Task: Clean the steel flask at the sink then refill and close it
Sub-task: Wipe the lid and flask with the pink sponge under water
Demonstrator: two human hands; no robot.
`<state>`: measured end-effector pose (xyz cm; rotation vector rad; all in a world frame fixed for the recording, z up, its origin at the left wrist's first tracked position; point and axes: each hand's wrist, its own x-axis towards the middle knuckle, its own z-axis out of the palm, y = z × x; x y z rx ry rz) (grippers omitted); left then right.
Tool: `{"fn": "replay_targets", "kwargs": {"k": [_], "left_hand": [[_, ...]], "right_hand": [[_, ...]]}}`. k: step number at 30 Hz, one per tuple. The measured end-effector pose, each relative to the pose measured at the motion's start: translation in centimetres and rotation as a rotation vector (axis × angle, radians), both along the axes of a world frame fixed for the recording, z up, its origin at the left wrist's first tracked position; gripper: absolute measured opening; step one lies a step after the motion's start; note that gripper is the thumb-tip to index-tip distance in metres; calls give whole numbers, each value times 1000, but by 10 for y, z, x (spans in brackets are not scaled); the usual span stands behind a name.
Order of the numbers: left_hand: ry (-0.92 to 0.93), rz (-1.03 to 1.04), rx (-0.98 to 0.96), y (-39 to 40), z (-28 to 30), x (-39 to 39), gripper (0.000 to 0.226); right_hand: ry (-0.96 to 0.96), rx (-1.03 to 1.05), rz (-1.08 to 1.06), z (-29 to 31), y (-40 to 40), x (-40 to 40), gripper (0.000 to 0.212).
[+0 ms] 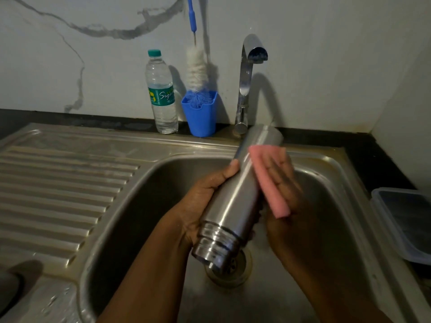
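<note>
Over the basin of the stainless-steel sink (310, 164), the left hand (205, 201) curls around the lower body of the cylindrical steel flask (235, 197), thumb on top; the flask is tilted, its threaded open mouth down toward the drain (240, 269), its base up near the chrome tap (247, 85). The right hand (286, 199) presses a folded pink cloth (268, 183) against the flask's side, fingers blurred. Along the counter's back edge stand a clear plastic water bottle (162, 94) and a blue cup (200, 115) holding a white bottle brush (197, 71).
</note>
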<state>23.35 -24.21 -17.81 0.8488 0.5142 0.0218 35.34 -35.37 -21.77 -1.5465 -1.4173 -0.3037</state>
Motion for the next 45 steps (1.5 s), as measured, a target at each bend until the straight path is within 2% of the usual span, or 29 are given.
{"fn": "replay_targets", "kwargs": {"k": [2,3,6,8,10,12,14,16,18,20,24,27,28,30,31,32,36,38,41,45], "left_hand": [[-2,-135,17,-2,2,-3,57],[-3,-180,22,-1,2,-5,60],[23,-206,64,1,3,-8,52],[77,-125,106,-1,5,-5,50],[110,18,109,-1,4,0,50],[45,221,-18,3,3,3,52],[-20,439,-162,11,3,1,57],[-51,622,-183,19,0,-3,54],[-71,689,-152,19,0,-5,56],[-82,685,-145,17,-1,-4,60],[-16,538,-142,14,2,2,63],[61,280,-29,3,2,5,64],[71,213,-3,-1,2,6,64],[57,123,4,-8,2,9,69],[43,90,-4,-11,3,10,70],[40,75,-12,-12,4,12,69],[22,135,-43,-17,11,13,61],[-5,201,-66,-13,12,10,67],[-14,371,-101,-1,9,6,62],[11,556,-83,11,1,2,55]], "right_hand": [[214,27,-58,4,-6,8,71],[251,2,-103,7,-8,10,75],[244,55,-145,1,-8,15,69],[367,90,-39,1,-4,6,53],[582,63,94,4,1,-12,42],[806,-54,277,9,4,-29,26],[750,-185,407,9,3,-35,48],[610,-228,471,8,2,-34,52],[541,-244,486,9,0,-33,54],[459,-187,450,8,0,-33,59],[476,-198,325,5,0,-32,79],[442,-101,157,5,-1,-19,65],[477,-38,91,3,-1,-13,58],[800,14,21,8,-2,-3,34],[955,34,9,12,-2,-2,30],[1024,56,19,14,-3,-1,32],[1014,-31,88,18,-2,-15,17],[908,-50,167,16,-2,-23,30],[948,-124,300,18,-6,-30,45],[873,-139,372,23,-8,-34,59]]}}
